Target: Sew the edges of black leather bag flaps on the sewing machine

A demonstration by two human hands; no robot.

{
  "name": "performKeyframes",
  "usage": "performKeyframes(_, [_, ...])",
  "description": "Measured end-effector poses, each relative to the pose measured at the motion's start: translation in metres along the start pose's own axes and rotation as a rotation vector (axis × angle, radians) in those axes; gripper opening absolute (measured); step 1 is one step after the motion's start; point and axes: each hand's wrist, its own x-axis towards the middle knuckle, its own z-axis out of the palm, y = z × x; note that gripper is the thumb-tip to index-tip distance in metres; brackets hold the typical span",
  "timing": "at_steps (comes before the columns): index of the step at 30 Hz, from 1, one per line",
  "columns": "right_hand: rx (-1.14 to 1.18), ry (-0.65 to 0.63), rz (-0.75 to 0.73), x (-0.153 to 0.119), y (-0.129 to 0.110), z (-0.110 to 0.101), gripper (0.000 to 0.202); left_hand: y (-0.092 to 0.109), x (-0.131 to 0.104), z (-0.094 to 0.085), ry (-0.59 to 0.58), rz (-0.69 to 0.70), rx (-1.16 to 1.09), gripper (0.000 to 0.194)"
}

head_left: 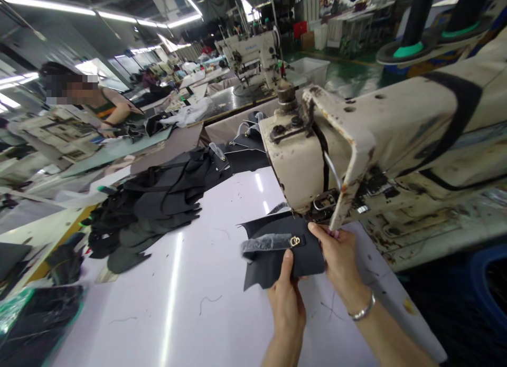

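Note:
A dark leather-like panel (269,269) lies partly beneath the head of the sewing machine (295,161). On it are a gold-coloured metal fitting (295,241) and a strap wrapped in clear plastic (263,244). My left hand (287,293) grips the panel's near edge, thumb on top and fingers underneath. At its right edge my right hand (343,259), a silver bracelet on the wrist, pinches the panel close to the machine. Something small and pink shows by the right fingers; I cannot make out what it is. The needle area is mostly hidden.
Dark cut pieces (158,198) are heaped on the left of the pale table (214,325). Behind the machine head lie more panels with fittings (247,142). A co-worker (106,100) sits at the far left. Another sewing machine (253,53) stands beyond.

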Motion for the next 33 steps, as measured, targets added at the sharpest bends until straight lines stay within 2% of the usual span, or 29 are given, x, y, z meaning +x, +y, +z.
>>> performKeyframes(3, [0.008, -0.034, 0.108, 0.005, -0.006, -0.008, 0.034, -0.011, -0.014, 0.001, 0.036, 0.006, 0.004, 0.040])
performKeyframes(5, [-0.005, -0.051, 0.118, 0.007, -0.009, -0.010, 0.035, -0.013, -0.018, 0.003, 0.033, 0.024, -0.007, 0.043])
performKeyframes(11, [-0.103, -0.109, 0.059, 0.010, -0.012, -0.019, 0.036, -0.015, -0.020, 0.003, 0.040, 0.075, 0.008, 0.049])
performKeyframes(15, [-0.254, -0.214, -0.001, 0.010, -0.012, -0.034, 0.035, -0.021, -0.024, 0.001, 0.012, 0.065, 0.044, 0.041])
performKeyframes(18, [-0.310, -0.244, -0.038, 0.010, -0.012, -0.041, 0.038, -0.023, -0.025, 0.001, -0.013, 0.056, 0.061, 0.037])
performKeyframes(26, [-0.154, -0.260, 0.102, 0.014, -0.021, -0.032, 0.036, -0.023, -0.023, 0.007, -0.017, 0.109, 0.070, 0.043])
performKeyframes(31, [-0.113, -0.225, 0.075, 0.016, -0.025, -0.027, 0.032, -0.025, -0.019, 0.008, -0.051, 0.076, 0.088, 0.043])
performKeyframes(33, [-0.155, -0.201, 0.042, 0.017, -0.022, -0.029, 0.033, -0.025, -0.019, 0.003, -0.114, 0.044, 0.134, 0.042])
